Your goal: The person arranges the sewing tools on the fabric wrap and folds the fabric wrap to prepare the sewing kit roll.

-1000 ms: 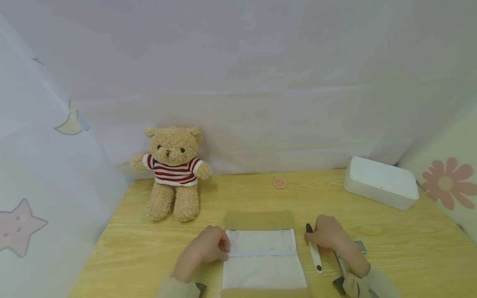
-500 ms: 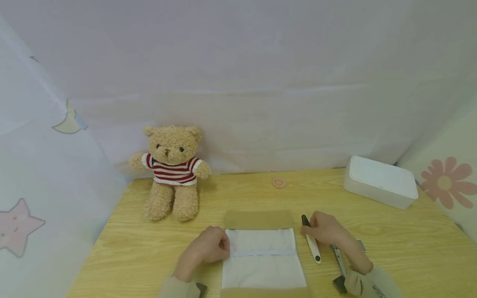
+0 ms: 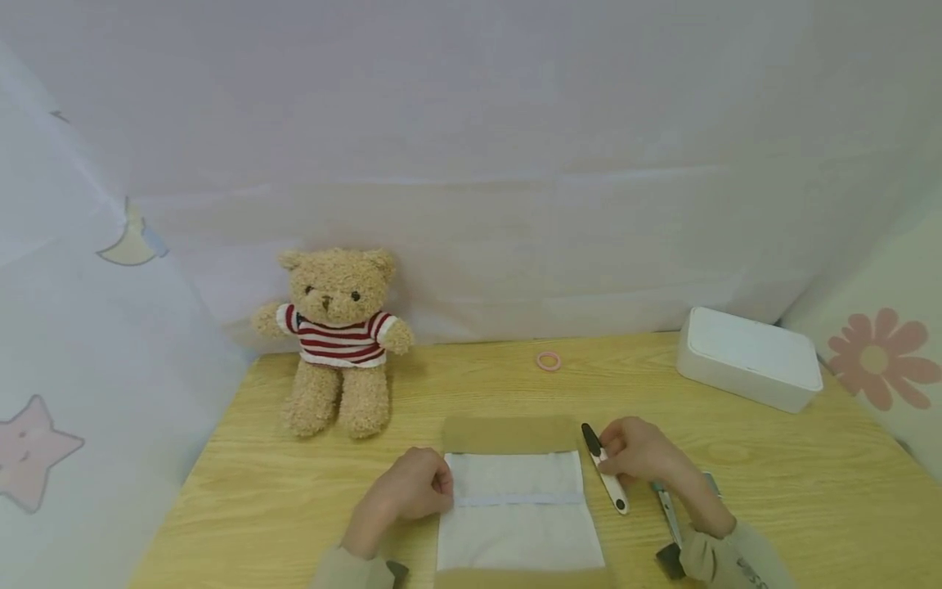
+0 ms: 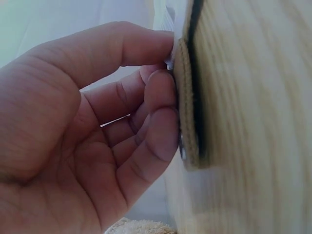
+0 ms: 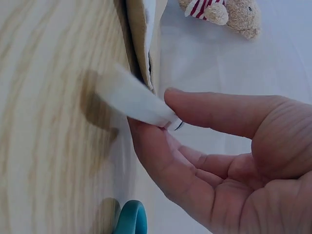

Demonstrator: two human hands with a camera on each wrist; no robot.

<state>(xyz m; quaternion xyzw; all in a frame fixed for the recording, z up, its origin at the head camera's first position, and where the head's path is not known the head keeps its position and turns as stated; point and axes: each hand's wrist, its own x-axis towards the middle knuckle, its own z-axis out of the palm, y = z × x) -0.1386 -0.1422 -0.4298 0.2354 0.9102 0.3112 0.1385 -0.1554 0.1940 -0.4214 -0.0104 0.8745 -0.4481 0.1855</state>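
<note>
Head view: from where I stand, both hands are at work low in the frame, over a wood-grain table [image 3: 294, 491]. Right of the bottom centre, the right hand [image 3: 639, 451] pinches a slim white tool [image 3: 614, 491] with dark marks at both ends, the grip narrow, thumb and finger closed on its shaft. That tool slants beside the right edge of a white cloth [image 3: 518, 536], its black end pointing to the upper left. Seen from the right wrist, its white end is blurred over the wood, and I cannot tell whether it touches.

The left hand [image 3: 414, 484] has its grip narrow too, thumb and forefinger pinching the cloth's left edge near a pale strip [image 3: 518, 499] that crosses it. Tan fabric [image 3: 511, 435] shows above and below the white. Scissors [image 3: 668, 514] with teal handles lie partly under the right forearm, lower right.

A teddy bear [image 3: 340, 343] in a striped top sits left of centre, a pink ring [image 3: 540, 361] lies near the middle, and a white box [image 3: 751, 348] stands at the right.
</note>
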